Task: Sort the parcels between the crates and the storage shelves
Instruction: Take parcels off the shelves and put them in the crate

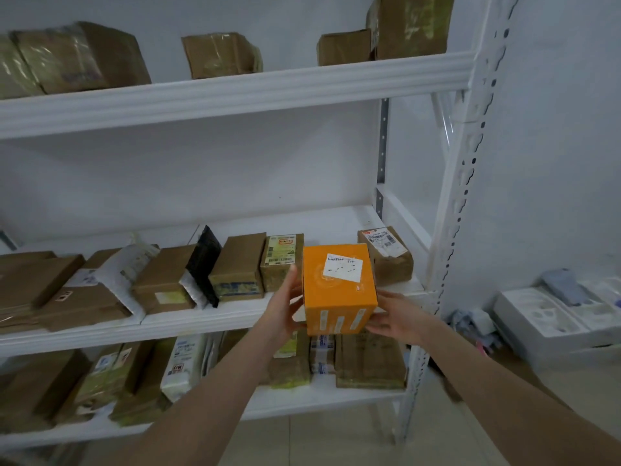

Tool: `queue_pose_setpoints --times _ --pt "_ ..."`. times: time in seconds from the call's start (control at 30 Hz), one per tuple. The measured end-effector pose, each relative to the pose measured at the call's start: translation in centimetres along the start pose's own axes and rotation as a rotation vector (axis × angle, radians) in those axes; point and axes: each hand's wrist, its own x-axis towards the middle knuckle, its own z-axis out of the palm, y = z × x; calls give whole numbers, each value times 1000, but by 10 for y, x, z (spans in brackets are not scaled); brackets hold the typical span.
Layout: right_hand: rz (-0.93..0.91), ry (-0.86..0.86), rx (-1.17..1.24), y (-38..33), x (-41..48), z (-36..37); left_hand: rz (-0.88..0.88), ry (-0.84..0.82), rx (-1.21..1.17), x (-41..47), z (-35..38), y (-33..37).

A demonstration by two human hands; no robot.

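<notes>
- White shelving (235, 92): brown parcels (235, 267) on three tiers.
- Orange box (339, 290): at middle tier's front edge, between both hands.
- Left hand (285, 307): straight fingers flat against its left face.
- Right hand (400, 317): extended fingers supporting its lower right.

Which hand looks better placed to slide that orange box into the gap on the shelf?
Right, probably. The right hand supports the orange box at its near lower corner, free to push. The left hand lies flat on the side facing the labelled tan parcel, so it may get squeezed.
</notes>
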Motion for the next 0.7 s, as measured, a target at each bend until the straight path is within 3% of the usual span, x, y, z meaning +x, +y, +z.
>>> queue_pose_setpoints --times 0.17,0.27,0.43,0.7 --pt "3 -147 -120 -23 -17 14 -64 -172 0 -5 -7 26" --pt "-1 -153 -35 -31 -23 20 -58 -158 81 -3 -13 32" --pt "-45 -175 200 -27 -27 21 105 -169 133 -3 -13 28" --pt "-44 -95 150 -14 -22 21 205 -155 267 -2 -5 18"
